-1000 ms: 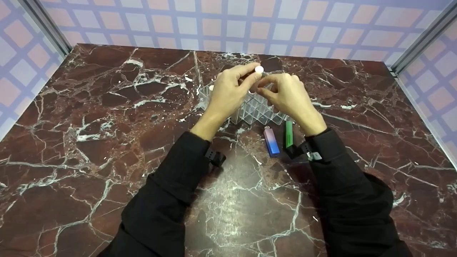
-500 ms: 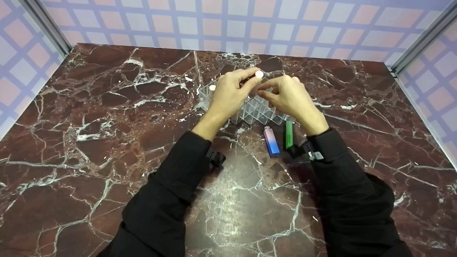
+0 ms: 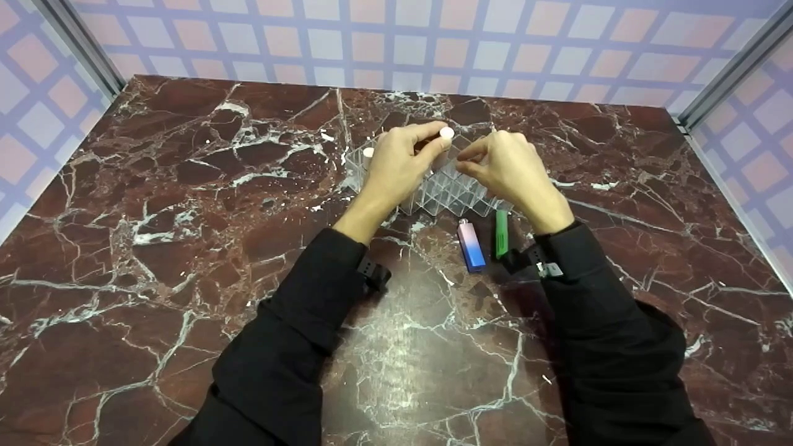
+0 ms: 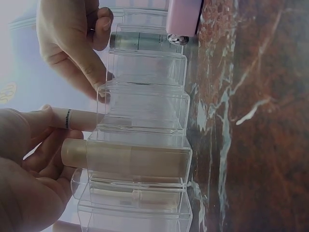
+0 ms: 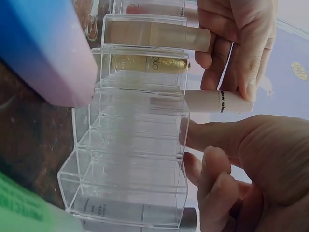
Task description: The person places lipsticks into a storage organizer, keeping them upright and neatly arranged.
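A clear lipstick organizer [image 3: 455,195] with diamond-shaped compartments stands under both hands. My left hand [image 3: 399,155] pinches a slim white lipstick [image 5: 219,101] with dark lettering near its end. Its lower part is inside a compartment of the organizer. My right hand [image 3: 511,164] is at the organizer's right side, thumb and index apart with no tube between them. In the right wrist view its fingertips [image 5: 192,133] are right at the clear rim. A frosted beige tube [image 4: 128,157], a gold-capped tube [image 5: 150,64] and a grey tube [image 5: 130,212] stand in other compartments.
In front of the organizer a pink-to-blue tube [image 3: 471,246] and a green tube [image 3: 501,234] lie on the dark red marbled table [image 3: 186,260]. A checkered wall [image 3: 396,49] rises behind, with metal posts at the corners.
The left hand and the white lipstick have gone down into the organizer. The right hand has drawn slightly to the right, away from the lipstick.
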`<action>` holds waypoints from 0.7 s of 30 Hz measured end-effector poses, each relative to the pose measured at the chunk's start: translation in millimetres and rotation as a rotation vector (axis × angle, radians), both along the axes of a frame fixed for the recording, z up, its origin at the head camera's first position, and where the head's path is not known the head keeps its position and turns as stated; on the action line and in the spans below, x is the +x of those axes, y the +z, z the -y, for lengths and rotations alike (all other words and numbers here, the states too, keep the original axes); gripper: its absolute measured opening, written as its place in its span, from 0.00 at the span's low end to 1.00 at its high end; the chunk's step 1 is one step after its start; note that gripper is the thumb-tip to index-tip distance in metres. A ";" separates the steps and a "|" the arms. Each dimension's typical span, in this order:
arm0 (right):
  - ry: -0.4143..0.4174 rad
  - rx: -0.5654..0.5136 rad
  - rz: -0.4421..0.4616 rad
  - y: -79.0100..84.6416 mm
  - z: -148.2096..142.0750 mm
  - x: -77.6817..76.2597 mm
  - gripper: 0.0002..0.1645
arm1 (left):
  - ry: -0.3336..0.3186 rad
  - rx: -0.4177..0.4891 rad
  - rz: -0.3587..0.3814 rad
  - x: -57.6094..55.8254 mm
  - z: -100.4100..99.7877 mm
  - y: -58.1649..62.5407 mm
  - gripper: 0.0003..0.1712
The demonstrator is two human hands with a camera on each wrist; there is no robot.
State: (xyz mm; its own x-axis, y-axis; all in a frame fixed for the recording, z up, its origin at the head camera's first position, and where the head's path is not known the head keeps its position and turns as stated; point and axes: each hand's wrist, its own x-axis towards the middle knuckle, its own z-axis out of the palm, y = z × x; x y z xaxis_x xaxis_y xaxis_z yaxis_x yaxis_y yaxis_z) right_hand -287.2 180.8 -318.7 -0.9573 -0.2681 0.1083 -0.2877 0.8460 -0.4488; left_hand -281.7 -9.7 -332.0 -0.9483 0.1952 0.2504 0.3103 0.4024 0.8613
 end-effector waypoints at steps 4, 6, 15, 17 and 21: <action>-0.010 0.003 0.004 0.0 -1.0 0.6 0.13 | -0.002 -0.012 -0.001 0.3 -0.5 -0.5 0.22; -0.009 0.002 0.004 0.1 -1.3 0.7 0.13 | -0.008 -0.022 -0.013 0.4 -0.6 -0.8 0.22; 0.004 0.020 0.019 -0.1 -0.4 -1.1 0.12 | -0.020 -0.063 -0.064 -0.2 0.1 -2.9 0.22; 0.006 0.024 0.019 -0.4 -0.2 -1.6 0.12 | -0.022 -0.071 -0.069 -0.2 0.5 -3.4 0.21; 0.011 0.035 0.012 -0.7 0.6 -1.5 0.11 | -0.039 -0.095 -0.121 -0.6 1.2 -5.2 0.15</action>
State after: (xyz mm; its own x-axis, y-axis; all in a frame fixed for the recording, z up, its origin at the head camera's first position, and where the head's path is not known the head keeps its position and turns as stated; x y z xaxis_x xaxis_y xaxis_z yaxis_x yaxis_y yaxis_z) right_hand -288.7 180.2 -319.4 -0.9556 -0.2817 0.0870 -0.2914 0.8581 -0.4228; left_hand -282.4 -10.9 -337.3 -0.9036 0.2592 0.3410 0.4262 0.4659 0.7754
